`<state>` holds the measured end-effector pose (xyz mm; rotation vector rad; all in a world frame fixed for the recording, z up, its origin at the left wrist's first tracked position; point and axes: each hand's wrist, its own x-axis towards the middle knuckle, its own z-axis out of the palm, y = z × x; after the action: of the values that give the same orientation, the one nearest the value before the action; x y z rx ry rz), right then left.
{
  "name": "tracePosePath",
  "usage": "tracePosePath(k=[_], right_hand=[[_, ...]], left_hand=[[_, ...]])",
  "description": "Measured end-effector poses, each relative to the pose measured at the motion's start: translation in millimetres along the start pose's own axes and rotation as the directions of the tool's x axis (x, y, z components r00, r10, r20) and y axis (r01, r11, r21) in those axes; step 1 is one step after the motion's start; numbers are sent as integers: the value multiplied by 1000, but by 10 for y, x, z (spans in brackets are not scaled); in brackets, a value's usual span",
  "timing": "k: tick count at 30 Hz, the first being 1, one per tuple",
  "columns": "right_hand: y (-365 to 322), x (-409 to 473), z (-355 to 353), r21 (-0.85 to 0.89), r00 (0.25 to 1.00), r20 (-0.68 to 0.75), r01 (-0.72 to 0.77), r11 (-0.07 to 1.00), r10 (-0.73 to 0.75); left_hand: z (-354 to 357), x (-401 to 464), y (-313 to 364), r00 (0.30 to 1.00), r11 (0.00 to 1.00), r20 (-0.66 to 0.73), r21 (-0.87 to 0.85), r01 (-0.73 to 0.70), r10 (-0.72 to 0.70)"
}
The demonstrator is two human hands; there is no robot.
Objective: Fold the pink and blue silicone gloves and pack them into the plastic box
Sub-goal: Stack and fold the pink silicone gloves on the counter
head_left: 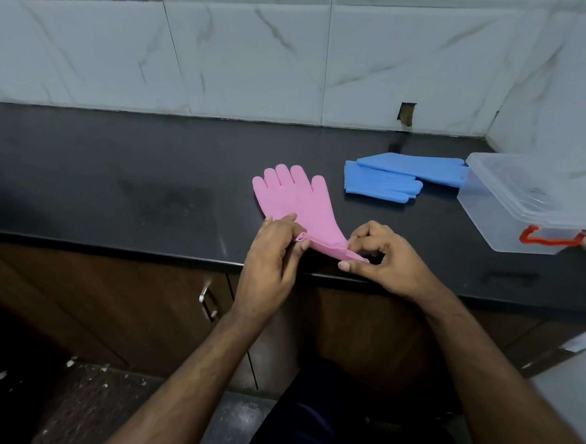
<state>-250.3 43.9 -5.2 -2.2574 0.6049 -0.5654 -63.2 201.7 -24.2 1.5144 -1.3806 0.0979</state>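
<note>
A pink silicone glove [294, 197] lies flat on the black counter [137, 183], fingers pointing away from me. Its cuff end sits at the counter's front edge. My left hand [274, 254] pinches the left corner of the cuff. My right hand [383, 255] pinches the right corner, and the cuff is lifted a little between them. Two blue silicone gloves [396, 175] lie overlapped further right, fingers pointing towards the clear plastic box [504, 209]. The box stands at the right end of the counter with a red clasp [550, 238] on its near side.
A white marble-tiled wall [257, 61] backs the counter and turns a corner at the right. Brown cabinet doors with a metal handle [207, 302] sit under the counter. A damaged hole [406, 113] shows in the wall tile.
</note>
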Motion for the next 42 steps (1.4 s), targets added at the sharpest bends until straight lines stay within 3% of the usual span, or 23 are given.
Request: tracePosePath(k=[7,13,21,26,30,33,36,38,42], right_hand=[[50,-27,-8,33,997,-77,25,999,-22],[83,-30,-37,307,991,-134,18,952,24],[55,-40,3,365,986,-168,49,930,14],[76,-39,-24,440,989,-143,35,897,32],[82,-37,-41,370,998,-51,47,928,-30],[78,5,-10,245,998,37,44,969,-55],[71,11,21,182,998,-43,51,982,-44],[91,2,41,153,995,-90,45,987,-31],[112,-8,84,92,994,-106,47,995,-37]], left_hand=[[51,3,96,998,993,-35,-113,38,-42],[42,-13,146,999,997,-33,-82,3,-6],[78,-61,105,957,953,-78,-143,266,-279],[111,12,87,886,844,17,-296,447,-464],[79,66,117,838,766,53,-378,521,-544],[42,137,117,733,589,66,-549,593,-677],[26,202,131,662,489,81,-609,625,-745],[44,219,175,675,519,50,-600,609,-736],[45,193,233,801,757,-92,-406,513,-592]])
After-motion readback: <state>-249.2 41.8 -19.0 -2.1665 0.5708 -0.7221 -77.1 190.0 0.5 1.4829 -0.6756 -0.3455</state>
